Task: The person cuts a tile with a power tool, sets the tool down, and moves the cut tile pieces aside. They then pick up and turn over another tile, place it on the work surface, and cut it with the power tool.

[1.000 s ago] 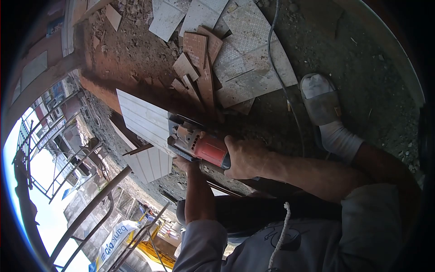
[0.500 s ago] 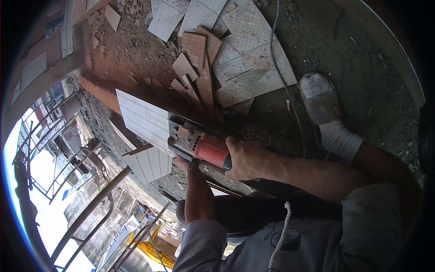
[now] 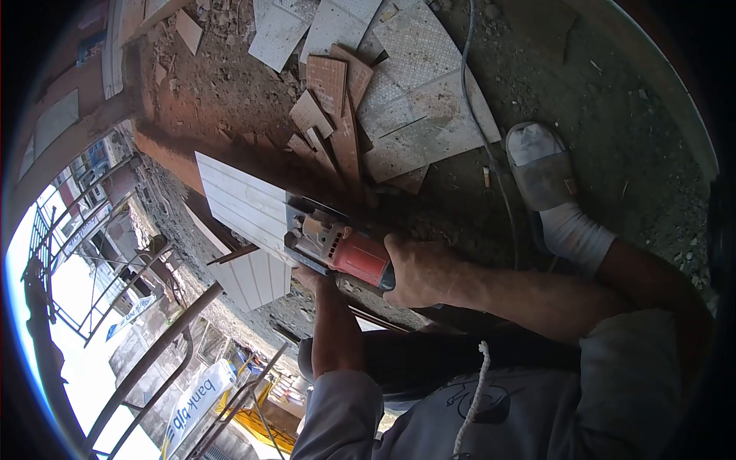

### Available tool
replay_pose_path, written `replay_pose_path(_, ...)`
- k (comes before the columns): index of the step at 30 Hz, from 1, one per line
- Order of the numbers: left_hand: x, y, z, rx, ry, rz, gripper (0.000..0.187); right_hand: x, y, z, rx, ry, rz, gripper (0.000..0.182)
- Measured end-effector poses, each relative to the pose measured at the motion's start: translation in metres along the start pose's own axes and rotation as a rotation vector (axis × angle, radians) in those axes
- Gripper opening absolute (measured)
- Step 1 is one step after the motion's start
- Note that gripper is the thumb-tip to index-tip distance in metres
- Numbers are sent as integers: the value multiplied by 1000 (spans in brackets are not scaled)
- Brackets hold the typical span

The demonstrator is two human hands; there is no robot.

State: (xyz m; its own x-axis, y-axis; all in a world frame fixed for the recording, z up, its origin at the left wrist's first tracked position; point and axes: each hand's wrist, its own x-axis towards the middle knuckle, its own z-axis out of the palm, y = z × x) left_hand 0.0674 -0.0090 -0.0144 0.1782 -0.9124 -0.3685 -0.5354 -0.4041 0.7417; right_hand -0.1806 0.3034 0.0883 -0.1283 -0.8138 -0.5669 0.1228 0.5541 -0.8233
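Note:
My right hand [image 3: 424,270] is wrapped round the rear of a red hand-held tile cutter [image 3: 359,257]. Its flat metal base rests on a pale striped tile [image 3: 241,201], at the end closest to me. My left hand [image 3: 308,277] is at the tile's edge beside the cutter's base and seems to grip it from below, though most of its fingers are hidden. The cutting blade cannot be seen. Below the held tile is another striped tile piece [image 3: 253,277].
Broken brown tile pieces [image 3: 328,84] lie on larger pale tiles [image 3: 418,84] beyond the cutter. A grey cable [image 3: 491,153] runs over the ground near my sandalled foot [image 3: 540,165]. Reddish dust [image 3: 192,161] covers the ground. Metal bars [image 3: 153,360] and a banner [image 3: 195,406] are at lower left.
The cutter and my right hand have shifted very slightly to the right in view. More of the lettered banner shows at lower left. Both holds look the same.

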Motion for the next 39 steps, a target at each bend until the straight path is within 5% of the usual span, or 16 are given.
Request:
replay_pose_path(1,8,-5,-5,-69,-36,15,73,0,1,1,2,-1,-1,64)
replay_pose_path(5,20,-11,-11,-115,-159,30,81,1,4,6,-5,11,-8,65)
replay_pose_path(7,2,2,0,-41,-71,-59,49,0,3,4,-5,5,-6,65)
replay_pose_path(8,0,3,1,-42,-72,-60,49,0,3,4,-4,1,-3,65)
replay_pose_path(10,5,-2,-4,20,-93,64,97,-1,4,5,-3,3,-4,65)
replay_pose_path(14,3,2,-2,117,-39,59,98,-2,6,5,8,-3,-6,65)
replay_pose_path(16,-16,15,10,180,114,14,43,-2,6,6,8,-4,-1,65)
replay_pose_path(39,36,-12,-20,222,-9,59,43,1,1,-3,0,-3,-21,65)
